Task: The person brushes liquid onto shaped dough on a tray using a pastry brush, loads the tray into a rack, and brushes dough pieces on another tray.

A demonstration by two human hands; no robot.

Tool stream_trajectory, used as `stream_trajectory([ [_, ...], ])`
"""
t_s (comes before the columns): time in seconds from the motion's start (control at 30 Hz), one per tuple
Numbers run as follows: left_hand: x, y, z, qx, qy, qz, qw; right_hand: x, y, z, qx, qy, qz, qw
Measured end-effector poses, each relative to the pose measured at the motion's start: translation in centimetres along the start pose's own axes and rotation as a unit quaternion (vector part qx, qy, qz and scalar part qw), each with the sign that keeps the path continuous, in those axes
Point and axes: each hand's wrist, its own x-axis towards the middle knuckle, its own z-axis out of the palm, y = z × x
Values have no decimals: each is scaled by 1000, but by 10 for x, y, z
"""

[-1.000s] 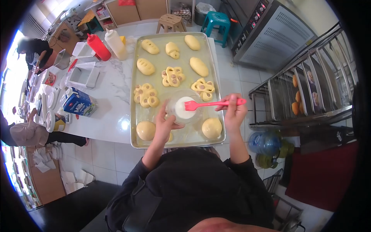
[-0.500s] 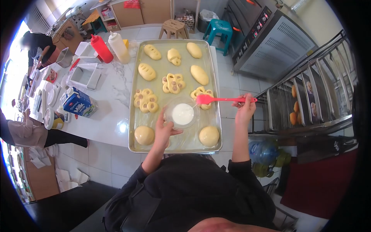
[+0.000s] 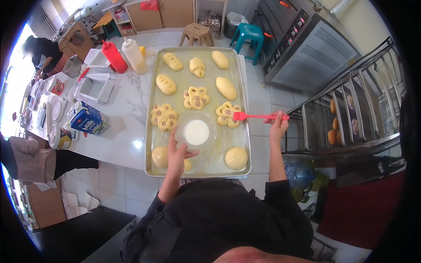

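My left hand [image 3: 179, 153] grips a clear bowl [image 3: 209, 139] of milky white liquid [image 3: 196, 132] above the baking tray [image 3: 150, 144]. A red pastry brush [image 3: 261, 116] is held by its handle in my right hand [image 3: 278, 122]. Its head touches or hovers just over the right flower-shaped dough [image 3: 226, 115], which has brown round pieces in it. Another flower dough [image 3: 196, 97] lies in the tray's middle and one more [image 3: 164, 116] at left. Near the front are a shiny round dough [image 3: 236, 158] at right and one [image 3: 160, 156] partly behind my left hand.
Left on the counter stand a milk carton [image 3: 89, 118], a red squeeze bottle [image 3: 114, 57] and a white one [image 3: 134, 56]. A metal rack [image 3: 351, 114] with trays is at right, an oven [image 3: 309, 48] behind it. Two people are at the far left.
My left hand has drawn the bowl left and slightly toward me. The brush head has shifted from beside the bowl onto or over the right flower dough.
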Motion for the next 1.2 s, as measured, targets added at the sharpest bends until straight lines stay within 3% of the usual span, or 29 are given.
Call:
stream_trajectory([
  [0.13, 0, -1, -4, 0, -3, 1, 1000, -12, 3, -5, -36, -20, 21, 999],
  [0.23, 0, 0, -3, 1, -2, -2, 1000, -14, -1, -7, 13, 40, 0, 999],
  [0.33, 0, -2, -3, -9, 6, -7, 1000, -6, -8, -6, -64, 14, 16, 998],
  [0.47, -3, -5, -2, 11, 15, -1, 1000, -3, -11, 29, 35, 48, -66, 996],
  [0.5, -5, -5, -1, 14, 12, 6, 1000, -7, -11, 45, 97, 46, -8, 994],
  [0.57, -6, -5, 2, 15, 34, -10, 999, -7, 27, 53, -85, -16, -38, 995],
  [0.63, -3, -13, -3, 14, 57, -9, 998, -9, -12, 65, -97, -26, -21, 995],
  [0.73, -5, -9, 1, 10, 54, -14, 998, -4, -17, 68, 18, 47, -19, 999],
  [0.83, -6, -8, 1, -1, 38, -10, 999, 3, -13, 60, -39, 59, 21, 997],
  [0.97, -4, -7, 0, 8, 39, -9, 999, 7, -10, 41, -11, 139, -7, 990],
  [1.07, -7, -4, 1, 1, 26, -7, 1000, 3, -13, 26, -62, 130, 27, 989],
  [1.2, -6, -6, -1, 0, 13, -3, 1000, -12, -22, 19, -80, 121, -13, 989],
])
